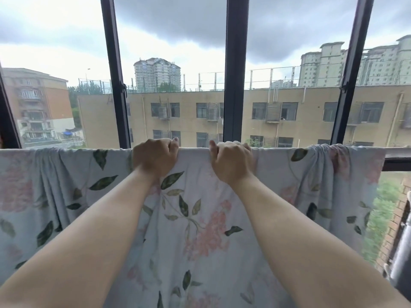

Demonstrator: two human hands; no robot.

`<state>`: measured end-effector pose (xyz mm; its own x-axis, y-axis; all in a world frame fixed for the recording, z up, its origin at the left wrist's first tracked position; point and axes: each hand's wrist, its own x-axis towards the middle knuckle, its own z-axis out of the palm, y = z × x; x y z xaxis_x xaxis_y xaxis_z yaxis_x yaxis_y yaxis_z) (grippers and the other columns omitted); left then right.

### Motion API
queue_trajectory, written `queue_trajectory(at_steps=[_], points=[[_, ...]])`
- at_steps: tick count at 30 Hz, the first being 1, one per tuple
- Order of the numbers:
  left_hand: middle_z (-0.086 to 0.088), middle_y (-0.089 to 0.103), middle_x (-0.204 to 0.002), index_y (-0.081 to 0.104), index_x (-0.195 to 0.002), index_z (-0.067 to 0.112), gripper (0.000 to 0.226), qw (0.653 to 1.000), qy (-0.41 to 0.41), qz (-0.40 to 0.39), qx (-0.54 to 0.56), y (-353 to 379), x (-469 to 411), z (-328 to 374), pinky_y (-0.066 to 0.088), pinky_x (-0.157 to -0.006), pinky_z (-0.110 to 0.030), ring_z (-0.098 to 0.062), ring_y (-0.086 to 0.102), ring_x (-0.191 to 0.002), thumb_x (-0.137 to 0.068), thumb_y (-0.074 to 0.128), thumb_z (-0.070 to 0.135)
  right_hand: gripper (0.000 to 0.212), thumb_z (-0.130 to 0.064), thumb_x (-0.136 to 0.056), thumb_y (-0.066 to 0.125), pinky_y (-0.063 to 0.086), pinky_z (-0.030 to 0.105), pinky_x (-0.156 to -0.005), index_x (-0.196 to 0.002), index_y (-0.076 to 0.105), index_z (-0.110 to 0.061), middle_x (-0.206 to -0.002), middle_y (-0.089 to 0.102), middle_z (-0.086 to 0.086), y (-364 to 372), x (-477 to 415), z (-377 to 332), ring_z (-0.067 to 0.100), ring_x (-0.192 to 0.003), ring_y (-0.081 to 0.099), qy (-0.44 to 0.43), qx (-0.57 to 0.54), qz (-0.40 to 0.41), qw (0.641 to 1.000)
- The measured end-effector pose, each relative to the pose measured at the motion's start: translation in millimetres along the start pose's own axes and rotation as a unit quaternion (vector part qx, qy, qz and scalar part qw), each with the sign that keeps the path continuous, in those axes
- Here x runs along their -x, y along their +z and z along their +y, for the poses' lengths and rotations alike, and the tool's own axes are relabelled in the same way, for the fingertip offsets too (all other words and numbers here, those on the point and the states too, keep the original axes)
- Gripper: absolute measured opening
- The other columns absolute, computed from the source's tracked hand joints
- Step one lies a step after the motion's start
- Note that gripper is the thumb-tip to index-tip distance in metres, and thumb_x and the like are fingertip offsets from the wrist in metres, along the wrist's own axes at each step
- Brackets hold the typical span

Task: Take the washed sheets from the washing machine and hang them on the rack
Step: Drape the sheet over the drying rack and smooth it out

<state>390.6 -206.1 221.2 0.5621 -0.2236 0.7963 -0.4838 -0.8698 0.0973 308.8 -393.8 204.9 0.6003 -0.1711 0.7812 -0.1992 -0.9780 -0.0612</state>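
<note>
A pale blue sheet (195,218) printed with pink flowers and green leaves hangs over a horizontal rack bar (398,150) in front of the window. It spreads across most of the bar, bunched into folds at the far left and near the right end. My left hand (154,157) grips the sheet's top fold on the bar, fingers curled over it. My right hand (231,162) grips the same fold a little to the right. Both arms reach forward and up. The washing machine is out of view.
Dark window frames (233,70) stand close behind the bar, with buildings and grey sky beyond. A dark pole or stand (402,258) rises at the lower right edge. The bare end of the bar shows at the far right.
</note>
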Motion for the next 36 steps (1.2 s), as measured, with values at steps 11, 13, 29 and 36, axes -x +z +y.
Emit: queue_trajectory(at_steps=[11, 13, 29, 36], points=[[-0.003, 0.059, -0.067, 0.063, -0.07, 0.019, 0.061, 1.0, -0.017, -0.005, -0.02, -2, 0, -13, 0.033, -0.062, -0.031, -0.026, 0.053, -0.063, -0.105, 0.022, 0.049, 0.062, -0.037, -0.09, 0.021, 0.042, 0.039, -0.088, -0.065, 0.069, -0.007, -0.072, 0.069, 0.018, -11, 4, 123, 0.036, -0.079, 0.064, 0.116, 0.053, 0.007, 0.992], [-0.003, 0.057, -0.067, 0.065, -0.072, 0.018, 0.061, 1.0, -0.017, -0.004, -0.022, -4, 1, -13, 0.032, -0.061, -0.031, -0.028, 0.055, -0.065, -0.105, 0.023, 0.048, 0.059, -0.034, -0.089, 0.025, 0.041, 0.04, -0.089, -0.068, 0.07, -0.003, -0.077, 0.07, 0.022, -18, 7, 142, 0.038, -0.084, 0.063, 0.135, 0.056, 0.016, 0.989], [-0.014, 0.072, -0.086, 0.076, -0.089, 0.013, 0.058, 0.998, -0.051, -0.019, -0.04, -8, 4, -13, 0.034, -0.066, -0.032, -0.027, 0.047, -0.068, -0.104, 0.028, 0.043, 0.057, -0.042, -0.107, 0.022, 0.042, 0.037, -0.087, -0.091, 0.07, -0.016, -0.092, 0.072, 0.006, 2, -10, -41, 0.027, -0.085, 0.064, -0.058, -0.036, -0.033, 0.997], [-0.006, 0.056, -0.07, 0.067, -0.078, 0.014, 0.058, 0.996, -0.056, -0.06, -0.033, -12, -3, -19, 0.037, -0.067, -0.033, -0.028, 0.052, -0.069, -0.104, 0.025, 0.045, 0.059, -0.039, -0.106, 0.025, 0.046, 0.039, -0.083, -0.076, 0.069, -0.013, -0.078, 0.072, 0.006, 2, 0, 3, 0.03, -0.073, 0.065, -0.027, 0.029, -0.002, 0.999]])
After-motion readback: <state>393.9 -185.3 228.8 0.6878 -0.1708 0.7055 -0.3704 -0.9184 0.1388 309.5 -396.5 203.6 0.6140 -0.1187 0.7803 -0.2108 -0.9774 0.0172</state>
